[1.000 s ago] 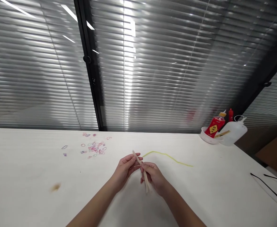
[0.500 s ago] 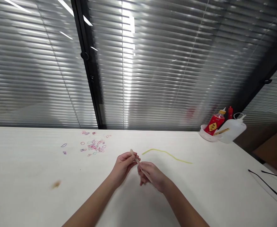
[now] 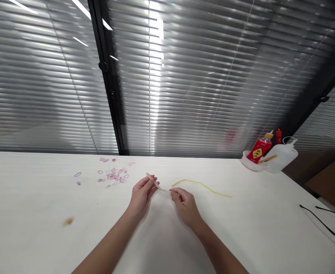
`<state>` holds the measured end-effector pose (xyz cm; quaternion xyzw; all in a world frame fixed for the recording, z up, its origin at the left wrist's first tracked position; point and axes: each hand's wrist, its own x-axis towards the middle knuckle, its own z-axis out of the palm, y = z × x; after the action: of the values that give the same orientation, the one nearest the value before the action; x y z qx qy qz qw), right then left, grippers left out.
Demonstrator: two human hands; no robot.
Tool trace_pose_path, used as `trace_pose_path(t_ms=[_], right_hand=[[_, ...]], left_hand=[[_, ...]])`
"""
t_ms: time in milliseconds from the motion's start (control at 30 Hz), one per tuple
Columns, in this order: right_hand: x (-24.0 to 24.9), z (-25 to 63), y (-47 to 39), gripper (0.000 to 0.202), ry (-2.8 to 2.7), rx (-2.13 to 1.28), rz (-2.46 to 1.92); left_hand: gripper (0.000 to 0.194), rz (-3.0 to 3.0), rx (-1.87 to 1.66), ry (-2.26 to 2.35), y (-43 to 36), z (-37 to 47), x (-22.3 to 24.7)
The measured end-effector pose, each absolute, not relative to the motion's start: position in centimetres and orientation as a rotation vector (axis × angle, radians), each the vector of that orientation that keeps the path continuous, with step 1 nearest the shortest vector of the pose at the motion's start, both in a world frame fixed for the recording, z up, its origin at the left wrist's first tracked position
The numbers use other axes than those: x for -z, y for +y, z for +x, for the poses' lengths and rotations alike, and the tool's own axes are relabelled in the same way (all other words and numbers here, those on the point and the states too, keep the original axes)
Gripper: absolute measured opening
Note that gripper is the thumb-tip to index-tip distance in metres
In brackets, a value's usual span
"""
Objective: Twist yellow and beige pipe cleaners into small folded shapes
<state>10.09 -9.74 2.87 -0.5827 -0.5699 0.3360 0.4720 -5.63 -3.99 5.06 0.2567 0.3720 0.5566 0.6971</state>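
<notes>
Between my two hands runs a thin cream-coloured flexible strip (image 3: pixel 163 190), curved, with one end sticking up past my left fingers. My left hand (image 3: pixel 140 194) is closed on it in a pinch of thumb and fingers. At the strip's other end, my right hand (image 3: pixel 186 205) pinches it between thumb and forefinger. Just beyond the right hand, a thin yellow wavy strip (image 3: pixel 200 183) lies on the white table (image 3: pixel 161 236). Its material cannot be made out.
Small coloured rubber bands (image 3: pixel 116 176) lie scattered at the back left. At the back right stand a red bottle (image 3: pixel 260 148) in a white bowl (image 3: pixel 250 164) and a translucent squeeze bottle (image 3: pixel 283 156). Black glasses temples (image 3: pixel 324 224) show at right; a brown stain (image 3: pixel 68 221) at left.
My hands have moved apart, the left hand to the left and slightly farther away. The cream strip, straight and slanting before, is now bent between them.
</notes>
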Motion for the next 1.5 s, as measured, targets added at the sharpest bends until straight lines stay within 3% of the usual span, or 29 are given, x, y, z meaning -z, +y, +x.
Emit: trace_pose_path(t_ms=[400, 633, 1500], right_hand=[[-2.2, 10.0, -9.2, 0.037, -1.383, -0.889, -1.35], [-2.4, 10.0, -9.3, 0.038, -1.4, -0.905, -1.354], [-2.8, 10.7, -9.4, 0.032, -1.559, -0.617, -1.723]], left_hand=[[0.039, 0.791, -1.087, 0.874, -4.2, -5.4, -4.3], [0.027, 1.003, -1.005, 0.909, -4.5, -5.5, -3.7], [0.03, 0.905, -0.993, 0.963, -4.2, -5.3, -3.6]])
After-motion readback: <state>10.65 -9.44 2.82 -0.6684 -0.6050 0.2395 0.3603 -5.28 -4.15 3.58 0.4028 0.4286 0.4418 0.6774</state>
